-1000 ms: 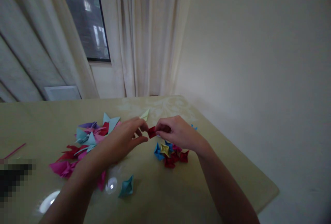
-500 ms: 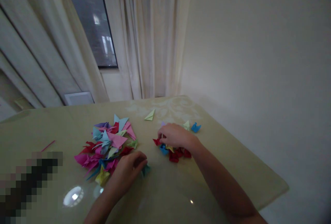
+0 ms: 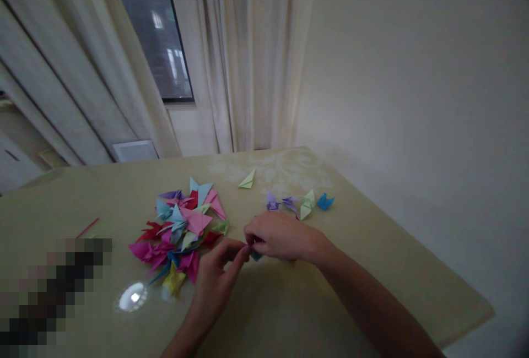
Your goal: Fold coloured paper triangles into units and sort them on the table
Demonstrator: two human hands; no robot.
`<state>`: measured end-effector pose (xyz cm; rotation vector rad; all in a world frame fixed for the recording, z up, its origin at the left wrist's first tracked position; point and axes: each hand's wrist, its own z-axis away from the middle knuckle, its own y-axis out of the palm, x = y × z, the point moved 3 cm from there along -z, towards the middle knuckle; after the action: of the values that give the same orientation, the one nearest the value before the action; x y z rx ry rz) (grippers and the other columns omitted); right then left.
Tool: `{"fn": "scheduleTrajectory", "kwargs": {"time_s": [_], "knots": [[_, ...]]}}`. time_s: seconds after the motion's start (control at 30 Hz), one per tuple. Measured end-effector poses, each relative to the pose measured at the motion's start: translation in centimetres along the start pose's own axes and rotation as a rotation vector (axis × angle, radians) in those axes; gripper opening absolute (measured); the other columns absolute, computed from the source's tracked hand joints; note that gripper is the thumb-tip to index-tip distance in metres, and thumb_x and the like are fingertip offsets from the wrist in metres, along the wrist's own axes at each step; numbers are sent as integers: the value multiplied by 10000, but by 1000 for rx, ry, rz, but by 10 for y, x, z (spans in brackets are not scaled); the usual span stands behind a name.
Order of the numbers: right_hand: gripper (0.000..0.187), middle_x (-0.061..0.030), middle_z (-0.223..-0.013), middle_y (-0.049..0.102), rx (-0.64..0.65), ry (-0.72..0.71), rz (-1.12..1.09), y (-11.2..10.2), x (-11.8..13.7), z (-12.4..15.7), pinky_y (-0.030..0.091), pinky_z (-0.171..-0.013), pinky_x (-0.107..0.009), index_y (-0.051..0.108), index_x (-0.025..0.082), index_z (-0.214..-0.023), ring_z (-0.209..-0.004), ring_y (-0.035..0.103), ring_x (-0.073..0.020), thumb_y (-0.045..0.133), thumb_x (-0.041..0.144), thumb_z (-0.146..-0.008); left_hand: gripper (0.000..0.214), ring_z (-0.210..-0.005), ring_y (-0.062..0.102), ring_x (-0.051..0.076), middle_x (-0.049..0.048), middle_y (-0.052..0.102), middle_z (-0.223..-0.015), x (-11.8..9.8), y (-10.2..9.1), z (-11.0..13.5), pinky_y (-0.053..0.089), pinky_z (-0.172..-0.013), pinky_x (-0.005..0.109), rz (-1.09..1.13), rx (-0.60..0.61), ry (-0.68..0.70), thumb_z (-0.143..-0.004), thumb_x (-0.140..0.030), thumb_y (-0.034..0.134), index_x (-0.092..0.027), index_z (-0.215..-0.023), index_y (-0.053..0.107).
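Observation:
My left hand and my right hand meet over the table, fingertips pinched close together. Between them a small teal origami piece shows in part; the fingers cover the rest. Left of my hands lies a heaped pile of origami cranes in pink, red, light blue, magenta and yellow. Beyond my right hand stand two purple origami pieces, a pale green origami piece and a blue origami piece. My right hand and forearm hide most of the red and blue pieces beneath.
A pale green folded paper lies by itself towards the back of the table. At the left a thin pink stick lies near a blurred-out dark patch. Curtains, a window and a white wall stand behind.
My left hand has moved right and up to meet my right hand, and the teal origami piece has come off the table with it. My right hand has shifted slightly nearer. The view has turned a little left.

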<state>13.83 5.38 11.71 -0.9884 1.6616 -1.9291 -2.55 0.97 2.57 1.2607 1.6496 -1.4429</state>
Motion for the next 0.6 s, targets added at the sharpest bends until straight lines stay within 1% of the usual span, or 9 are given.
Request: {"fn": "scheduleTrajectory", "kwargs": {"time_s": [0.07, 0.13, 0.2, 0.27, 0.3, 0.37, 0.5, 0.6], "knots": [[116, -45, -865, 768, -1, -10, 17, 0, -3, -1, 366, -625, -272, 781, 225, -887, -768, 678, -202, 673, 188, -909, 353, -852, 728, 219, 64, 765, -932, 5, 1, -1, 587, -758, 312, -91, -23, 2, -1025, -511, 517, -221, -1024, 718], [130, -59, -866, 772, 3, 35, 42, -4, -7, 0, 364, -621, -279, 786, 213, -877, -760, 675, -206, 666, 165, -890, 344, -1030, 718, 269, 113, 756, -1136, 10, -1, -4, 582, -881, 381, -315, -84, 41, -1034, -441, 492, -222, -1203, 695], [141, -77, -870, 777, 8, 120, 80, -12, -12, 3, 368, -623, -286, 793, 203, -869, -758, 675, -215, 660, 160, -881, 372, -1258, 623, 342, 159, 673, -1377, 15, -3, -7, 498, -1049, 504, -620, -146, 78, -1010, -358, 514, -228, -1328, 659], [150, -93, -883, 782, 5, 199, 117, -21, -17, 8, 377, -631, -289, 801, 200, -875, -768, 681, -224, 654, 175, -890, 410, -1401, 501, 379, 166, 580, -1517, 20, -5, -10, 363, -1151, 596, -857, -165, 88, -993, -304, 530, -246, -1384, 635], [152, -99, -891, 785, -1, 230, 130, -25, -20, 10, 380, -635, -289, 804, 200, -883, -775, 686, -228, 653, 184, -896, 417, -1423, 477, 374, 159, 566, -1536, 24, -5, -11, 316, -1171, 611, -921, -157, 82, -995, -291, 527, -257, -1399, 626], [148, -107, -893, 788, -12, 280, 143, -31, -27, 14, 380, -636, -291, 806, 201, -886, -782, 695, -233, 659, 186, -899, 382, -1399, 506, 343, 141, 614, -1487, 30, -6, -13, 276, -1182, 597, -957, -122, 85, -1010, -274, 505, -268, -1365, 645], [140, -125, -846, 775, -34, 391, 169, -34, -41, 21, 362, -615, -301, 786, 187, -834, -765, 706, -250, 669, 189, -910, 294, -1265, 620, 290, 91, 734, -1299, 39, -3, -11, 307, -1148, 527, -854, -31, 172, -1013, -231, 504, -278, -1204, 723], [203, -132, -837, 765, -47, 442, 196, -35, -42, 22, 376, -622, -301, 774, 171, -841, -768, 713, -255, 639, 252, -969, 236, -1155, 679, 249, 65, 776, -1194, 37, 1, -5, 352, -1083, 465, -742, -50, 292, -1013, -229, 545, -281, -1138, 738]]}}
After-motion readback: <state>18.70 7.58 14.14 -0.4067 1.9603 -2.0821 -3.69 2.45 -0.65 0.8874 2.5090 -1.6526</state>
